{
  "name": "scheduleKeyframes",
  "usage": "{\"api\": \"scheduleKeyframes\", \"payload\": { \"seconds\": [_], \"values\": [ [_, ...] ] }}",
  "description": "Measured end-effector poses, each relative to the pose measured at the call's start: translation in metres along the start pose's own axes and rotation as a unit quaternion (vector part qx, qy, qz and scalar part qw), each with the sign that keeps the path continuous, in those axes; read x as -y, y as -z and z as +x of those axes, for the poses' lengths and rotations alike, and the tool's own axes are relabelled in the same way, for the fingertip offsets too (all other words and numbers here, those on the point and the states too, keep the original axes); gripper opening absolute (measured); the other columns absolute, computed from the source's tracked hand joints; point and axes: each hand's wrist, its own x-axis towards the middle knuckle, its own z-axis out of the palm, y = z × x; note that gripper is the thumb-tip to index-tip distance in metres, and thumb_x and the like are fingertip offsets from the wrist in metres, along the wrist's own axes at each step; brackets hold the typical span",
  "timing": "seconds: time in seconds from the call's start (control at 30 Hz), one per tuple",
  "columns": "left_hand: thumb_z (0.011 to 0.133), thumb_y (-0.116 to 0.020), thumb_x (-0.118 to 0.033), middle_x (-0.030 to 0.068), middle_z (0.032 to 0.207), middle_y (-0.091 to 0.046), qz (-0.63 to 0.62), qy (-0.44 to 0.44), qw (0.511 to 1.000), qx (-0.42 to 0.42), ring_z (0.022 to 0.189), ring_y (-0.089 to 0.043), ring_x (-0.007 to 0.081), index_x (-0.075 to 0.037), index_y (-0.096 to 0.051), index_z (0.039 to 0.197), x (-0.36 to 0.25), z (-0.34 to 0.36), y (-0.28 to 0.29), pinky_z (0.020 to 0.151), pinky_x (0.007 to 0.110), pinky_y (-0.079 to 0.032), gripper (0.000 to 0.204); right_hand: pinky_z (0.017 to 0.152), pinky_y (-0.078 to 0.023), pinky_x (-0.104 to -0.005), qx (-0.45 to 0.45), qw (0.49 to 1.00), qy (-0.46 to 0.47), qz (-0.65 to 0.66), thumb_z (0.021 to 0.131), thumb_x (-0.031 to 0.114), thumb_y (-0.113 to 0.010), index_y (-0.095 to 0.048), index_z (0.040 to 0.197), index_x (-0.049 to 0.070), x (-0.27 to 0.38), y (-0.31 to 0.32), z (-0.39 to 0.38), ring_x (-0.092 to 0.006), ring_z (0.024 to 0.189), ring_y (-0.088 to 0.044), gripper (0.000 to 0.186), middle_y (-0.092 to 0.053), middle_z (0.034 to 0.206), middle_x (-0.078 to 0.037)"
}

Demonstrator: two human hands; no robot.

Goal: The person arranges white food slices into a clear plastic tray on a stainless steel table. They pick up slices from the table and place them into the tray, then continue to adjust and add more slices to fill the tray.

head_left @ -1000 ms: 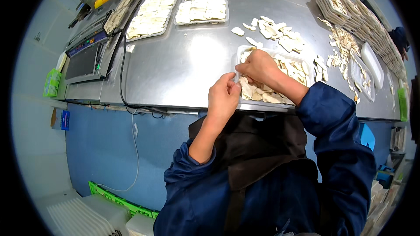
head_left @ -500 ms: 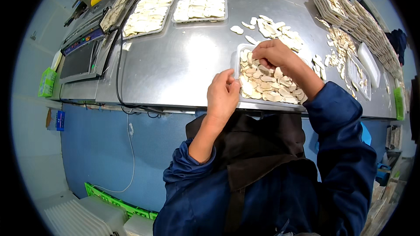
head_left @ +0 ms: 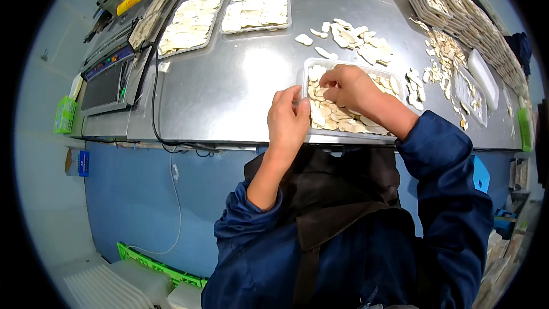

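Across upper frame, lg steel table (head_left: pixel 217 88). Right of ctr, nr table's front edge: clear plastic tray (head_left: pixel 305 77). R hand (head_left: pixel 353 87) over it, fingers curled down into contents; can't tell if holding any. L hand (head_left: pixel 287 117) half-curled at tray's left rim, grip unclear. Smallest: pale slices (head_left: pixel 337 115) covering tray bottom, loose ones (head_left: pixel 374 51) just above.

Smooth, glossy metal table (head_left: pixel 217 97), shiny clear plastic tray (head_left: pixel 305 76), matt slices (head_left: pixel 343 119), matt cloth apron (head_left: pixel 329 180), faintly sheeny cloth sleeves (head_left: pixel 443 154)
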Motion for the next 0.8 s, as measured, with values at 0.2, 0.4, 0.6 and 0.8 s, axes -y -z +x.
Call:
{"api": "scheduleKeyframes", "payload": {
  "seconds": [0.2, 0.4, 0.6, 0.8],
  "values": [
    [0.078, -0.066, -0.013, 0.0125, 0.102, -0.059, 0.067, -0.008, 0.998, -0.005, 0.067, -0.062, 0.0174, 0.0, -0.06, 0.112, -0.001, 0.021, -0.012, 0.067, 0.031, -0.05, 0.037, 0.071, -0.05, -0.0381, -0.059, 0.996, 0.065, -0.001, 0.073, 0.012, -0.066, -0.068, 0.085, 0.004, -0.012, -0.009, 0.001, -0.0311, 0.079, -0.064, 0.014, -0.066, 0.085, -0.015],
    [0.08, -0.063, -0.014, 0.0136, 0.105, -0.057, 0.086, 0.009, 0.996, 0.011, 0.075, -0.061, 0.0259, -0.002, -0.058, 0.114, -0.007, 0.023, -0.013, 0.074, 0.038, -0.049, 0.036, 0.061, -0.048, -0.0331, 0.027, 0.988, -0.048, 0.148, 0.076, 0.009, -0.062, -0.066, 0.081, 0.001, -0.012, 0.002, 0.003, -0.0209, 0.064, -0.06, 0.01, -0.064, 0.07, -0.012],
    [0.084, -0.058, -0.013, 0.0222, 0.121, -0.052, 0.154, -0.146, 0.977, -0.005, 0.104, -0.055, 0.0332, -0.006, -0.062, 0.116, -0.007, 0.021, -0.012, 0.091, 0.039, -0.044, 0.033, 0.054, -0.037, -0.0237, 0.007, 0.983, -0.051, 0.178, 0.08, 0.008, -0.062, -0.061, 0.081, 0.0, -0.026, 0.03, 0.012, -0.0069, 0.06, -0.047, 0.008, -0.053, 0.066, 0.002],
    [0.086, -0.058, -0.014, 0.0249, 0.137, -0.042, 0.215, -0.191, 0.957, 0.043, 0.124, -0.036, 0.0479, -0.002, -0.065, 0.107, -0.007, 0.026, -0.022, 0.103, 0.049, -0.031, 0.025, 0.056, -0.038, -0.0232, -0.028, 0.97, -0.084, 0.227, 0.08, 0.007, -0.063, -0.063, 0.088, -0.002, -0.031, 0.041, 0.012, -0.0071, 0.064, -0.049, 0.013, -0.055, 0.07, 0.001]
  ]
}}
